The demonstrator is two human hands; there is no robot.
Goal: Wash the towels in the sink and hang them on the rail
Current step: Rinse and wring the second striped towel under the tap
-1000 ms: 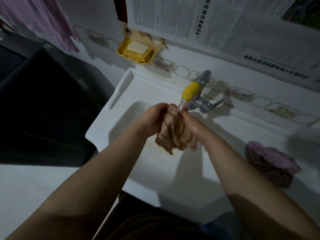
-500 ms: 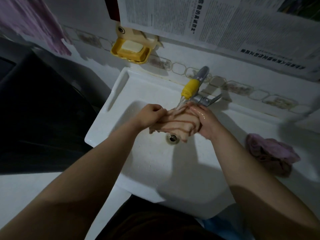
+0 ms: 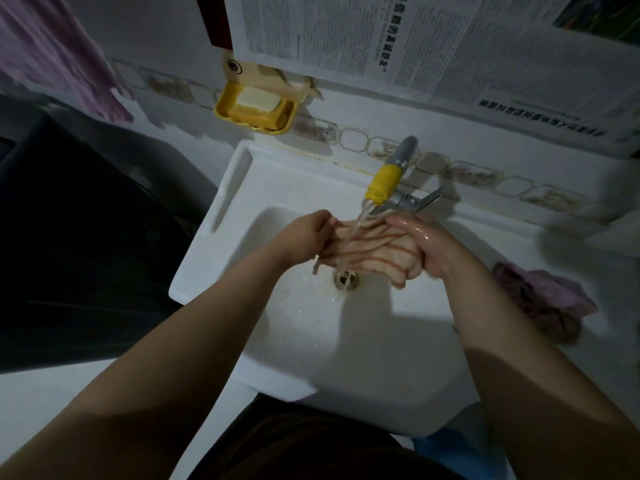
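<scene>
A purple towel (image 3: pixel 65 60) hangs against the wall at far left, above a dark bulky object (image 3: pixel 79 244) whose nature cannot be made out. Further along the wall, a yellow soap dish (image 3: pixel 256 110) holds a pale bar of soap (image 3: pixel 259 100), mounted just above the back rim of the white sink (image 3: pixel 214 251). Over the basin, a person's left hand (image 3: pixel 304 239) grips one end of a striped towel (image 3: pixel 370 247), fingers curled around the bunched cloth. The towel, pale with reddish-brown stripes, is stretched between both hands directly above the drain (image 3: pixel 346 279), with a loose strand drooping from its left end. Water (image 3: pixel 358 223) runs onto the cloth from a grey tap (image 3: pixel 391 171) fitted with a yellow nozzle, its lever handle (image 3: pixel 420 201) pointing right. The right hand (image 3: pixel 429 245), wet and glistening, is closed around the other end of the towel, thumb side up. Sheets of newspaper (image 3: pixel 433 53) are pasted on the wall above the tap. To the right, a second crumpled purple towel (image 3: pixel 543 299) lies in a heap on the white surface (image 3: pixel 571 368) beside the basin, well apart from the hands.
</scene>
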